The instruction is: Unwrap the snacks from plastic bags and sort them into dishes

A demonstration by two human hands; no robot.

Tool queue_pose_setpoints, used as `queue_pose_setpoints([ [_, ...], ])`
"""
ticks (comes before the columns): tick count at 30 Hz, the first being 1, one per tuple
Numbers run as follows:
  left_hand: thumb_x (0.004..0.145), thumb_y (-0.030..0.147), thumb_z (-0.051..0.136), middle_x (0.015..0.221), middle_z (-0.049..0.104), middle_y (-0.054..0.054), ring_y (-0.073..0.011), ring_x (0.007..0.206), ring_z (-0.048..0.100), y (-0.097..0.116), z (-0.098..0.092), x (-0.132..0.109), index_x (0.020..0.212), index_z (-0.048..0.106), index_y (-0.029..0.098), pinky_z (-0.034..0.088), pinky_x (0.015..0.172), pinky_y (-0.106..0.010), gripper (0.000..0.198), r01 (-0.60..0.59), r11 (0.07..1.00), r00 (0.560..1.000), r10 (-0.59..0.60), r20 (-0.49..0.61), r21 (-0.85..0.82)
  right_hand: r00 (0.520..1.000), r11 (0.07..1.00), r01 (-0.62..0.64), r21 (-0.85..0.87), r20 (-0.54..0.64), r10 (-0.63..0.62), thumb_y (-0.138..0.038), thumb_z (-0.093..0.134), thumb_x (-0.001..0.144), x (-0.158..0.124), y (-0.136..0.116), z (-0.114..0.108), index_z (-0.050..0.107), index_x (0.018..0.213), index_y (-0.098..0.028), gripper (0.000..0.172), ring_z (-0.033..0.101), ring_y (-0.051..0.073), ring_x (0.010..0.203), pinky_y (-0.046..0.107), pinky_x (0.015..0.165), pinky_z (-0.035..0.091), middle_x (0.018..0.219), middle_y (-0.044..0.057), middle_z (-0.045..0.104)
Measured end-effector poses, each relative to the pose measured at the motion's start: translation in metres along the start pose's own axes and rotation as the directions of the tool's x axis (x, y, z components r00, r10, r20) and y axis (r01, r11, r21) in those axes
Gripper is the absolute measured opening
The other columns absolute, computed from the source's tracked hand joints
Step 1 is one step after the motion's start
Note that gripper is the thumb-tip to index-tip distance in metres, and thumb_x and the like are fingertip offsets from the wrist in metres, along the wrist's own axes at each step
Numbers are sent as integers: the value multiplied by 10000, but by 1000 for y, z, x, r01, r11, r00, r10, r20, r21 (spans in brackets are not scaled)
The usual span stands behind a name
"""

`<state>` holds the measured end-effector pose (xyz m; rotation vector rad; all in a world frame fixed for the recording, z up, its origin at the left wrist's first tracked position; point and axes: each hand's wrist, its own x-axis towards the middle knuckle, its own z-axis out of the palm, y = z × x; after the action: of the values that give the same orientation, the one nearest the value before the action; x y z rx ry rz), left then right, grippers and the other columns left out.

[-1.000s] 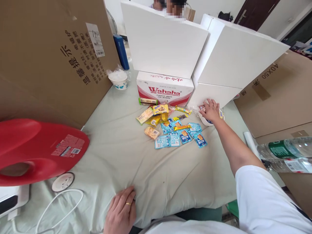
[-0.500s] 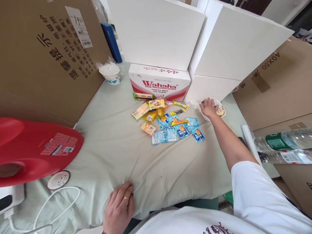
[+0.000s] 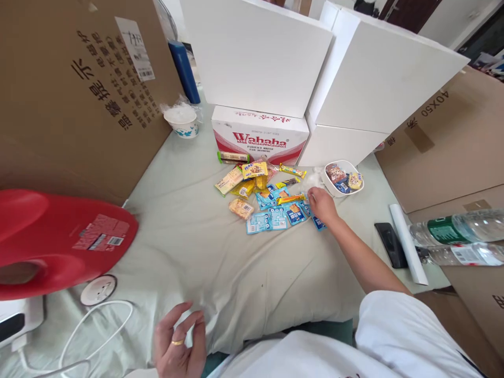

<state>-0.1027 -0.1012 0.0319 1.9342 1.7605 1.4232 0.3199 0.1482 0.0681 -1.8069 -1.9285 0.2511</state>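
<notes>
My right hand (image 3: 322,205) is over the right end of a pile of snacks, its bent fingers beside the end of a yellow snack bar (image 3: 290,199) and above blue snack packets (image 3: 294,214). Its fingertips are mostly hidden, so its grip is unclear. A white plastic bowl (image 3: 345,194) just beyond it holds several wrapped snacks, among them a yellow packet (image 3: 355,181). My left hand (image 3: 181,338) hovers near the front edge with loosely bent fingers apart and nothing in it. A packaged pastry (image 3: 241,208) and yellow cookie packet (image 3: 254,169) lie left in the pile.
Behind the snacks stand a Wahaha carton (image 3: 260,137) and white panels (image 3: 260,58). At left are a red jug (image 3: 59,244), a cardboard box (image 3: 86,121), a white cable (image 3: 94,346) and a paper bowl (image 3: 183,126). A phone (image 3: 389,244) and bottles (image 3: 460,228) are at right.
My right hand has left the white bowl and moved left and nearer to the blue packets, uncovering the bowl's contents. My left hand has lifted from the cloth, fingers now apart.
</notes>
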Motion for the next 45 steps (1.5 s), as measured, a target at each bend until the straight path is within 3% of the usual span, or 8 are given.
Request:
queue_pose_setpoints([
  [3,964,323,643,1022,719,-59,-207,902,696,20,12,17,1012,708,246,562,780,-332,112,360,881,923,-290,252,-308,964,750,-181,636,-36,264,-407,602,966,-64,-23,-15,587,973,-269,139,692,236,904,417,900,555,890,23,686],
  [7,867,705,663,1082,720,-119,-275,1036,701,58,59,53,1031,685,205,616,805,-390,527,886,294,458,-440,772,-358,844,-12,-231,973,207,495,-386,839,794,-128,-58,-20,577,894,-278,301,730,203,875,360,795,612,788,-44,640],
  [11,686,735,822,1370,633,-171,-349,1258,623,97,106,77,1244,641,234,618,843,-466,771,982,-4,181,-249,952,-188,786,-303,-237,923,366,499,-289,901,719,-159,-94,-7,599,860,-250,335,752,182,868,312,752,632,795,-42,687],
  [16,689,568,854,1325,698,-100,-298,1220,637,113,133,78,1192,715,252,573,884,-394,610,927,177,371,-314,874,-330,770,-220,-343,913,407,492,-436,924,674,-174,-105,-5,565,899,-249,463,767,217,849,322,681,637,872,-8,747],
  [26,662,558,782,828,740,-22,-195,821,662,68,131,75,843,701,201,504,759,-300,409,820,399,571,-527,629,-409,793,512,-468,720,88,602,-642,690,852,-180,-65,-25,556,968,-299,387,599,186,515,310,434,455,680,-27,622],
  [30,742,589,751,591,622,24,-179,656,628,60,115,84,791,678,208,498,683,-297,391,790,464,606,-483,633,-402,817,473,-542,695,304,489,-605,759,795,-174,-48,-29,612,900,-280,372,472,140,397,278,369,328,568,-55,565],
  [37,802,736,658,394,408,73,-143,373,425,52,98,95,723,649,217,484,518,-337,525,893,350,424,-443,790,-283,787,46,-501,864,433,440,-681,822,714,-156,-52,-32,626,1106,-291,587,691,183,699,292,575,543,828,3,740],
  [45,888,717,521,390,342,105,-124,348,383,36,104,86,784,643,213,503,556,-337,529,868,346,496,-564,660,-356,682,-16,-694,720,665,304,-366,997,574,-183,-71,-4,729,955,-201,494,601,108,623,245,589,523,741,-21,676],
])
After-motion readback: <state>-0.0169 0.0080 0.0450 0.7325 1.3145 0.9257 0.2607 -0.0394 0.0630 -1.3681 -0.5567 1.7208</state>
